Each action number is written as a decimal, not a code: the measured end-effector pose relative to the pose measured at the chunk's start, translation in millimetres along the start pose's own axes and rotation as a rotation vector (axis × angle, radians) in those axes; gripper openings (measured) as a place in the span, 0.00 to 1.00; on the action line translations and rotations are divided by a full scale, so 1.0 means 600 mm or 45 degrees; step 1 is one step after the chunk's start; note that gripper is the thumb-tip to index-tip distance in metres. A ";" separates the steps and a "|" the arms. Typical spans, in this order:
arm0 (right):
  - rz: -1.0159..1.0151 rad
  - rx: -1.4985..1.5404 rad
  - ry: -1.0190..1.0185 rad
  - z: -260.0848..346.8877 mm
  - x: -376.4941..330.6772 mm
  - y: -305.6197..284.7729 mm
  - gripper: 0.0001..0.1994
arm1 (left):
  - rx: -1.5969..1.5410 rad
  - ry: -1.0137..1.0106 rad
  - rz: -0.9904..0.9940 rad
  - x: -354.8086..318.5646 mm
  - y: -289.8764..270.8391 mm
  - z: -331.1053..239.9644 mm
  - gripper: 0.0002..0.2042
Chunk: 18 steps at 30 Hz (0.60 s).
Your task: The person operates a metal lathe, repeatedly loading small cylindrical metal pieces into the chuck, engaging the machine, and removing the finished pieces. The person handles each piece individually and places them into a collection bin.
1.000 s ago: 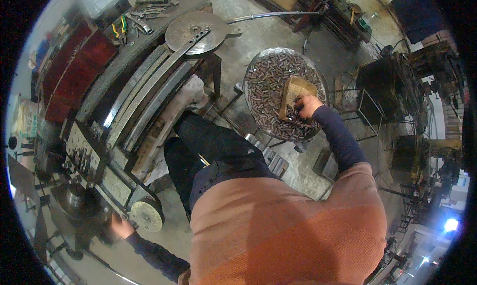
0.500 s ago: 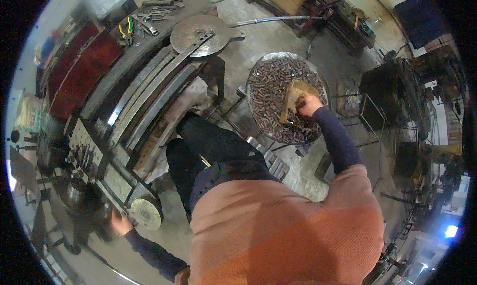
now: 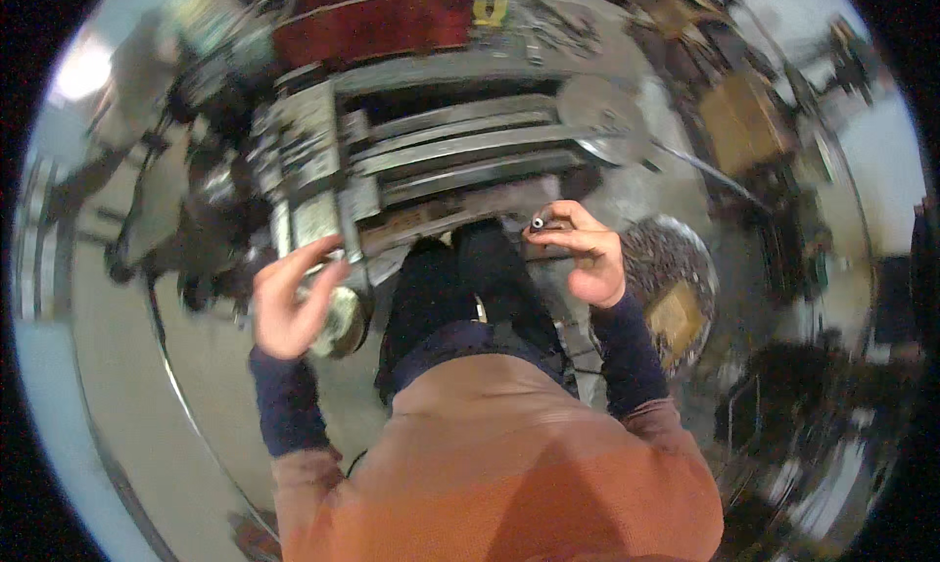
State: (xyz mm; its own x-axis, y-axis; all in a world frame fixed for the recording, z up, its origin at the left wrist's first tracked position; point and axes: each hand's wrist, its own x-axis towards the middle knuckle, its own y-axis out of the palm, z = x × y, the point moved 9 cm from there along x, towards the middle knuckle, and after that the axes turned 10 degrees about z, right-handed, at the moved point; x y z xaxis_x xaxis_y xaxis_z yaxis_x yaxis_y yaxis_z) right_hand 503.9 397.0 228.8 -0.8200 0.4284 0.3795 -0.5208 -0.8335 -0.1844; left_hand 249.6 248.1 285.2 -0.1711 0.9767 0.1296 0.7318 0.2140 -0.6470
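Note:
My right hand [image 3: 592, 258] is raised in front of the machine bed. Its thumb and fingers pinch a small dark metal tube [image 3: 538, 223], whose end shows a pale ring around a hole. My left hand [image 3: 294, 298] is lifted above the round pale wheel [image 3: 343, 322] of the machine, fingers apart and slightly blurred, nothing in it. Long metal rails [image 3: 460, 151] of the machine bed run across ahead of me. At their right end lies a round metal disc [image 3: 602, 121].
A round tray [image 3: 700, 254] full of small metal pieces stands at my right, with a yellowish cardboard box [image 3: 674, 317] in it. Behind the rails are a dark red panel [image 3: 372, 23], yellow-handled pliers [image 3: 491, 12] and other hand tools. A long rod [image 3: 705, 175] juts from the disc.
My right hand has left the box in the tray and come to the machine with a metal tube. My left hand has risen from beside the wheel. The view has turned left.

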 end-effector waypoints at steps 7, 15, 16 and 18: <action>0.318 0.112 -0.173 0.019 0.134 0.135 0.21 | -0.445 0.019 0.054 0.036 0.062 -0.029 0.08; 0.369 0.124 -0.252 0.019 0.166 0.162 0.25 | -0.822 -0.130 0.055 0.034 0.080 0.026 0.10; 0.371 0.119 -0.251 0.019 0.168 0.164 0.26 | -0.828 -0.146 0.076 0.035 0.082 0.029 0.11; 0.373 0.108 -0.249 0.019 0.170 0.166 0.29 | -0.885 -0.147 0.094 0.036 0.088 0.036 0.12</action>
State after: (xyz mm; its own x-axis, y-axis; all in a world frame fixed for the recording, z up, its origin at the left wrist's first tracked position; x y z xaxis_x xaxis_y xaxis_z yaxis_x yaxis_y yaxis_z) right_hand 371.4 353.8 259.4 -0.8664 0.0990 0.4895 -0.2421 -0.9405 -0.2384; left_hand 270.5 280.3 237.6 -0.1452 0.9894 -0.0019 0.9893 0.1452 -0.0163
